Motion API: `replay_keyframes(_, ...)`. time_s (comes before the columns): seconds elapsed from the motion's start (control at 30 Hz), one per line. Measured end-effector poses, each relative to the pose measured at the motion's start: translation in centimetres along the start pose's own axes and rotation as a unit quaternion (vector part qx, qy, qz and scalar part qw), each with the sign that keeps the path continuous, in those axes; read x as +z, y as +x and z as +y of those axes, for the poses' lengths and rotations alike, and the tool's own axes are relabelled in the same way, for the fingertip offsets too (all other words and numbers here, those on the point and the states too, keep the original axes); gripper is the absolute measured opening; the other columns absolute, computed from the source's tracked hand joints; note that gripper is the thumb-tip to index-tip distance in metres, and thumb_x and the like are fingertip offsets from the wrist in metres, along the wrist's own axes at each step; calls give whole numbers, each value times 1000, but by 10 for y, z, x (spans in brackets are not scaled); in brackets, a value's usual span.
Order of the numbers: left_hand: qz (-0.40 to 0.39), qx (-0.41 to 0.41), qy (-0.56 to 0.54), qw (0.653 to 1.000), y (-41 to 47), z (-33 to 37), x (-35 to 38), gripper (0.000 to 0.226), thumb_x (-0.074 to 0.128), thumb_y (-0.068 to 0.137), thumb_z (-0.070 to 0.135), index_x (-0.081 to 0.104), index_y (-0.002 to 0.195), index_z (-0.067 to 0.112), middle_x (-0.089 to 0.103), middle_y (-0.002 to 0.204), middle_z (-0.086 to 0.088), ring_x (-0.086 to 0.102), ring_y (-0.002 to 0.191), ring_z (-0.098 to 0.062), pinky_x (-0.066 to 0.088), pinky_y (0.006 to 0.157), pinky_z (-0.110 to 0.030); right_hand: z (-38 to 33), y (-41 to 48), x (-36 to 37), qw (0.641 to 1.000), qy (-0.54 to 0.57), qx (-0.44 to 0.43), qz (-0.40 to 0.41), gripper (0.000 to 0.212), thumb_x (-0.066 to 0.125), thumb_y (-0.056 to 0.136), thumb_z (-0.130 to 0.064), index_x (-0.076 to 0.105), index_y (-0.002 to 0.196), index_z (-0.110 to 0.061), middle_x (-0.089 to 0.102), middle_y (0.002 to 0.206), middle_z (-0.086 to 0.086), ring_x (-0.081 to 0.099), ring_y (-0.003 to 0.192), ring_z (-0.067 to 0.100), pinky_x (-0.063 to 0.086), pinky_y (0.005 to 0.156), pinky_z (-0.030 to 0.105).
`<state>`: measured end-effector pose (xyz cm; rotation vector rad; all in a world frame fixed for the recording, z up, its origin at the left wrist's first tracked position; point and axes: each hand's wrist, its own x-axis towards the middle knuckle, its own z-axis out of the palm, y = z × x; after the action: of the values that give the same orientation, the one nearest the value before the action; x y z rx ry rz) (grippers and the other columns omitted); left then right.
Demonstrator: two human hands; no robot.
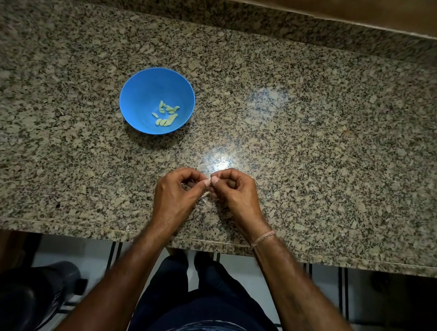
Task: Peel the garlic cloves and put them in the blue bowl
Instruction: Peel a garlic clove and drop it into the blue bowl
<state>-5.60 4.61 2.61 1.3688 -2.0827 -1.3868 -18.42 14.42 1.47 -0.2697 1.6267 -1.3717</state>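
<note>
Closest, just past the granite surface's [314,145] front edge, two hands meet: the left hand [175,196] and the right hand [236,194] both curl their fingers, each grip pinching the one garlic clove [209,183] between them, a pale skin shred [205,195] hanging beneath. Farther back and left, well apart, one blue bowl [142,93] holds roughly ten peeled cloves [167,115].

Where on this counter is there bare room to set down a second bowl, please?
The counter is bare from the glare to its right edge. Also free: the strip left of the blue bowl, and the band between it and the back ledge. Crowded: the front middle, where left hand and right hand pinch a garlic clove over peel scraps.
</note>
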Motion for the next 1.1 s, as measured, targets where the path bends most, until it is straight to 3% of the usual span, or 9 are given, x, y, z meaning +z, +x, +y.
replay_keyframes(0.23,-15,0,-20,1000,0,-9,5,2,73,96,25,74,95,23,73,92,8,68,91,-10,56,80,-26,-3,-4,5,1000,25,-8,14,10,73,95,-5,74,104,-3,78,99,13,74,86,18,61,78,27)
replay_keyframes(0.47,-26,-17,-6,999,-5,-5,12,11,57,106,25,65,101,18,66,89,6,60,78,-3,42,63,-11,-5,-5,4,996,77,44,-25,20,72,94,-2,73,114,-1,77,114,13,73,111,32,61,97,38)
replay_keyframes(0.63,-15,-34,-18,999,-3,-2,13,14,54,108,26,63,103,17,62,86,4,52,70,-3,41,57,-9,-5,-6,4,988,122,74,-61,19,71,94,-1,73,113,-4,78,106,11,71,92,18,60,85,27)
replay_keyframes(0.83,14,-63,-12,998,-2,-1,16,13,56,107,26,65,105,17,64,89,4,54,72,-4,40,55,-8,-3,-5,1,984,155,78,-49,26,71,93,0,71,120,-2,76,107,9,68,92,17,61,83,26)
replay_keyframes(0.93,36,-53,34,997,-1,-3,16,12,59,103,12,69,108,15,67,100,4,59,85,0,42,62,-9,-2,-6,-3,984,159,78,-38,23,70,95,1,72,117,-1,75,110,14,68,97,22,61,84,28)
replay_keyframes(1.0,53,-22,64,996,-2,-3,16,17,59,97,3,71,102,15,67,102,6,59,89,-1,41,68,-12,-2,-6,-4,985,154,75,-35,22,70,95,2,70,117,1,74,112,18,69,99,24,61,83,27)
replay_keyframes(1.1,68,0,90,994,-2,-1,18,13,60,98,10,70,91,17,65,97,5,59,82,-7,39,65,-17,-2,-6,-6,985,151,72,-31,18,68,95,3,70,113,1,75,105,16,73,94,21,61,82,26)
